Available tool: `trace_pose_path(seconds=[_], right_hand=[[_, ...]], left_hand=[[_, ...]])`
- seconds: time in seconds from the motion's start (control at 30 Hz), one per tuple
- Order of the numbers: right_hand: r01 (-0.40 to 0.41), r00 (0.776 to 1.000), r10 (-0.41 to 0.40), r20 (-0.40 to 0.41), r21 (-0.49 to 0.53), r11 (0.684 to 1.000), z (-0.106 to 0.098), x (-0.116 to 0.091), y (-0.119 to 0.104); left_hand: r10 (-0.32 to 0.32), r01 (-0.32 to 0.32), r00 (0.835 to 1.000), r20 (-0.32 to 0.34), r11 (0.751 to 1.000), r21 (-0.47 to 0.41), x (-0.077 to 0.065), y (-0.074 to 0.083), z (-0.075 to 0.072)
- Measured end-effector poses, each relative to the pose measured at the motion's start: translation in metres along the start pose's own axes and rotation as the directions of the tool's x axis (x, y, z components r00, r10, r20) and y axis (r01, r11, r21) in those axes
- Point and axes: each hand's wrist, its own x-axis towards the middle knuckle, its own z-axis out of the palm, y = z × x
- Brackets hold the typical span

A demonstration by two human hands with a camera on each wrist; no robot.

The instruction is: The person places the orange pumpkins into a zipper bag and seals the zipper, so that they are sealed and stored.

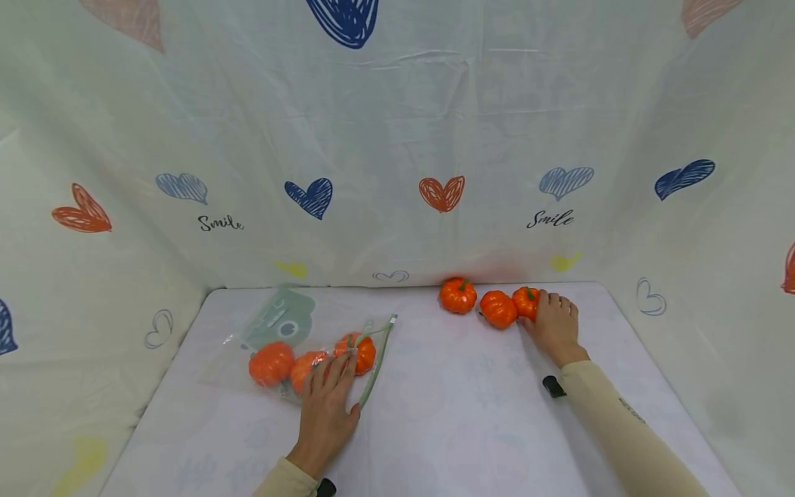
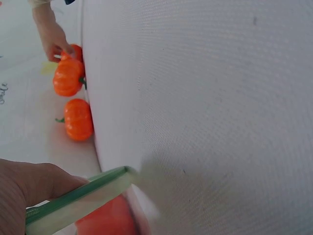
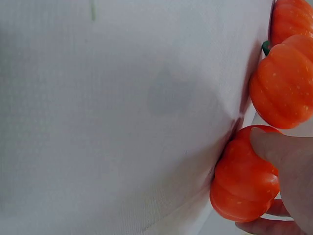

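Observation:
My left hand (image 1: 327,407) rests on a clear zip bag (image 1: 381,366) with a green-edged opening, its fingers extended over the small orange toy pumpkins inside. Of the bagged pumpkins, one (image 1: 272,364) lies at the left, one (image 1: 307,369) is partly under my fingers, and one (image 1: 364,353) is near the opening. In the left wrist view the thumb (image 2: 54,181) lies along the green zip strip (image 2: 83,193). At the back right, my right hand (image 1: 555,328) grips another toy pumpkin (image 3: 243,178), thumb on one side and fingers on the other.
Two more pumpkins stand left of the gripped one: a near neighbour (image 1: 498,309) and another (image 1: 457,295) by the back curtain (image 1: 397,228). A pale green printed shape (image 1: 288,317) shows on the bag. White cloth covers the table (image 1: 459,428), with curtain on three sides.

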Motion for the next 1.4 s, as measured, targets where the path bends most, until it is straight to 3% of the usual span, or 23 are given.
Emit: trace_pose_path(seconds=[0.37,0.63,1.03,1.4], right_hand=[[-0.072,0.997,0.071,0.018,0.069,0.995,0.000,-0.008,0.012],[-0.081,0.996,0.084,-0.038,0.077,0.994,-0.011,-0.027,0.016],[0.042,0.983,-0.029,-0.181,0.067,0.997,-0.024,-0.057,-0.001],[0.160,0.958,-0.143,-0.247,0.051,0.986,-0.032,-0.077,-0.042]], left_hand=[[-0.011,0.011,1.000,0.016,1.000,0.008,0.000,0.000,-0.001],[-0.008,0.008,1.000,0.013,1.000,0.009,-0.001,0.001,-0.001],[-0.018,0.017,1.000,0.025,1.000,0.018,0.001,0.000,-0.002],[-0.036,0.035,0.998,0.046,0.999,0.023,0.001,0.001,-0.004]])
